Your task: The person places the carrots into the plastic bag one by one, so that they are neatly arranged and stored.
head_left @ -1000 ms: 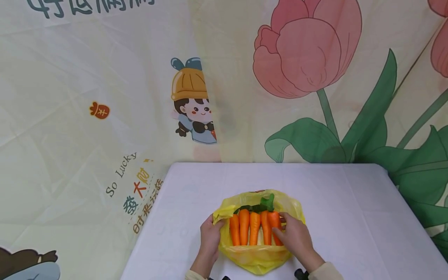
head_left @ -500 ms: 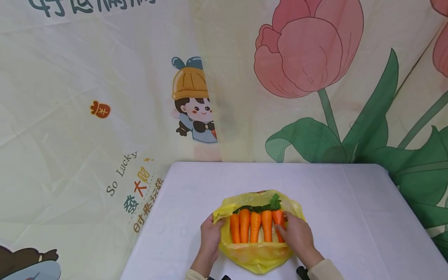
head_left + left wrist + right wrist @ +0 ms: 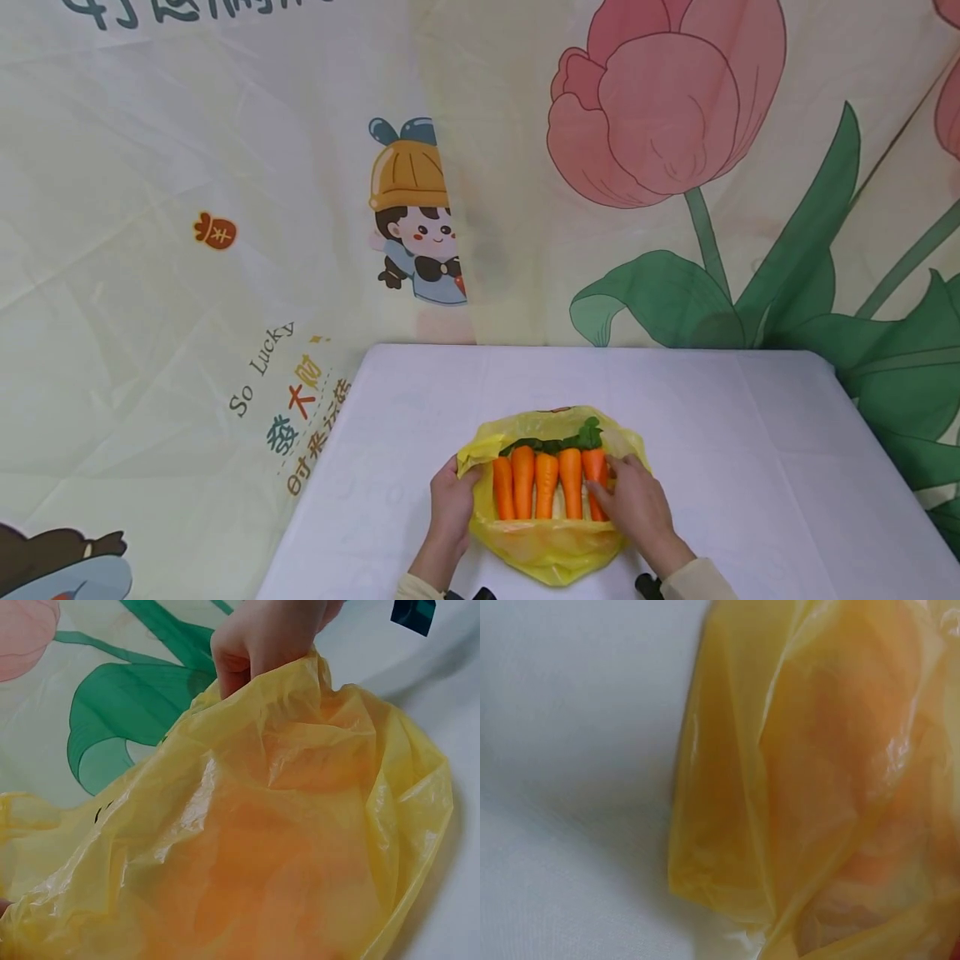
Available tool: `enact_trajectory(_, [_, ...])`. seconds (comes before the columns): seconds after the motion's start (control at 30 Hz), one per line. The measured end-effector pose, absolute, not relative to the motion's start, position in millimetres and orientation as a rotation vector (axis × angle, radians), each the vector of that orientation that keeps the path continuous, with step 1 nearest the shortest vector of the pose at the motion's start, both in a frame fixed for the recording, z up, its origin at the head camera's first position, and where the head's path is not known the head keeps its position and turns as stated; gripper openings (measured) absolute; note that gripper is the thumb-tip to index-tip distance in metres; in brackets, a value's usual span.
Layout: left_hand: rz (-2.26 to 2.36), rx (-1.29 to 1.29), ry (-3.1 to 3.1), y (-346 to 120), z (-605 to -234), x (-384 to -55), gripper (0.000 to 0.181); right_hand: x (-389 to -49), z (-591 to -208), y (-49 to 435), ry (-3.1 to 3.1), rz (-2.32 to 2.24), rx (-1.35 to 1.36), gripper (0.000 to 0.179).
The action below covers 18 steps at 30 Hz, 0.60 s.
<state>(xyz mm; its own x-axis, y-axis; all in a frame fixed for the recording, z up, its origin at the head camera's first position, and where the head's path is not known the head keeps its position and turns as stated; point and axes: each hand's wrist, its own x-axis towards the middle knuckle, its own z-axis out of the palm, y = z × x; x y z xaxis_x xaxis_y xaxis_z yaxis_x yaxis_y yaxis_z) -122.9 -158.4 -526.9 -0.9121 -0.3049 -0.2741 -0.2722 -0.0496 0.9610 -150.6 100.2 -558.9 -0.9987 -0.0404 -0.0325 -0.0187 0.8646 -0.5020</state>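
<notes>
A yellow plastic bag [image 3: 551, 546] lies on the table with its mouth spread, full of carrots [image 3: 546, 483] standing side by side in a row. Dark green tops show behind them. My left hand [image 3: 452, 504] grips the bag's left rim, thumb inside. At the right end of the row, my right hand [image 3: 641, 504] reaches over the rim and holds the rightmost carrot [image 3: 596, 468], its thumb against the near side. The left wrist view shows that right hand [image 3: 270, 641] dipping behind the bag's edge. Orange shows through the yellow film [image 3: 840, 765] in the right wrist view.
The table [image 3: 750, 467] has a white cover and ends at a printed cloth backdrop [image 3: 495, 208] with a large tulip. A dark object [image 3: 648, 585] sits near my right wrist, at the front.
The rightmost carrot and its leafy top have shifted slightly right along with my right hand, which has moved a little right too. My left hand stays on the bag's rim.
</notes>
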Motion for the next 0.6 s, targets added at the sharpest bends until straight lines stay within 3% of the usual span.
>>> enact_trajectory(0.6, [-2.185,0.618,-2.164,-161.3,-525.2,-121.9,0.041,-144.8,-557.3,99.7,2.950,-0.727,-0.077,0.052])
